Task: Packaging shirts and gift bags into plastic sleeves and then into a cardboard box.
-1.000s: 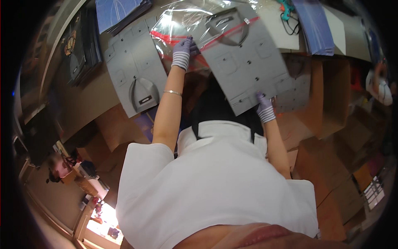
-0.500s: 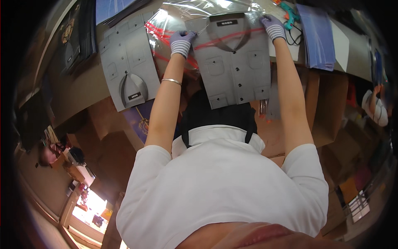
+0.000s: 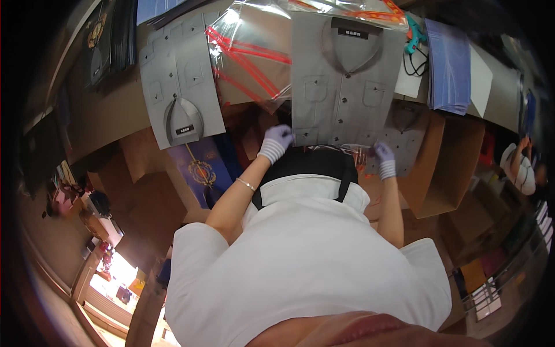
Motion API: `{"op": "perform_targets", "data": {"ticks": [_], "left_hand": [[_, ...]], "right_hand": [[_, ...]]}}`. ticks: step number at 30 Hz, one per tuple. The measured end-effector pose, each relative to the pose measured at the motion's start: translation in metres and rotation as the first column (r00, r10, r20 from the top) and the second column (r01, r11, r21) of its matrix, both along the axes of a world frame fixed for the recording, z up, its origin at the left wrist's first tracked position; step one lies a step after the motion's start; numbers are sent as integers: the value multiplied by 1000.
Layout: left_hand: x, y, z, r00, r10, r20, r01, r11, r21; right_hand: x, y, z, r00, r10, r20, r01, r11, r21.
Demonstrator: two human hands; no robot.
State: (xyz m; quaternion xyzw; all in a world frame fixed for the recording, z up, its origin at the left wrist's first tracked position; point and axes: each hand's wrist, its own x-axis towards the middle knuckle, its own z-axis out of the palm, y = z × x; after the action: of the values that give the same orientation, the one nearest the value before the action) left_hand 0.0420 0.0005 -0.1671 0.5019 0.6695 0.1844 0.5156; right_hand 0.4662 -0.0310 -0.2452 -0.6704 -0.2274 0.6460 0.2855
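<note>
A folded grey shirt [image 3: 341, 81] lies flat on the table, collar away from me, its top under the edge of a clear plastic bag [image 3: 254, 63] with red strips. My left hand [image 3: 276, 142], in a purple glove with a striped cuff, pinches the shirt's lower left corner. At the lower right corner, my right hand [image 3: 383, 157], gloved the same way, grips the hem. A thin bracelet is on my left wrist.
A second folded grey shirt [image 3: 180, 87] lies to the left, collar toward me. A stack of blue cloth [image 3: 448, 63] and a teal tool [image 3: 411, 36] sit at the right. An open cardboard box [image 3: 454, 162] stands below the table edge. Another person [image 3: 520, 168] is at the far right.
Both hands have come down from the shirt's top corners to its bottom corners. The grey shirt has shifted up and right and now lies square on the table.
</note>
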Motion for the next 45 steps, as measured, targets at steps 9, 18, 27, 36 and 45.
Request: {"op": "perform_targets", "data": {"ticks": [9,18,27,36,45], "left_hand": [[-17,18,121,894,-188,406,197,980,19],[0,-3,119,766,-411,494,427,900,87],[-14,24,85,916,-141,376,121,990,75],[40,110,64,981,-166,-96,186,946,266],[47,161,15,850,-316,-421,493,758,427]], "right_hand": [[-92,35,160,968,-208,144,150,930,336],[-201,114,309,505,-60,861,-830,238,504],[-80,186,185,397,-33,917,-743,575,342],[190,312,129,69,360,931,-182,922,-343],[251,271,149,74,-96,993,-279,954,113]]}}
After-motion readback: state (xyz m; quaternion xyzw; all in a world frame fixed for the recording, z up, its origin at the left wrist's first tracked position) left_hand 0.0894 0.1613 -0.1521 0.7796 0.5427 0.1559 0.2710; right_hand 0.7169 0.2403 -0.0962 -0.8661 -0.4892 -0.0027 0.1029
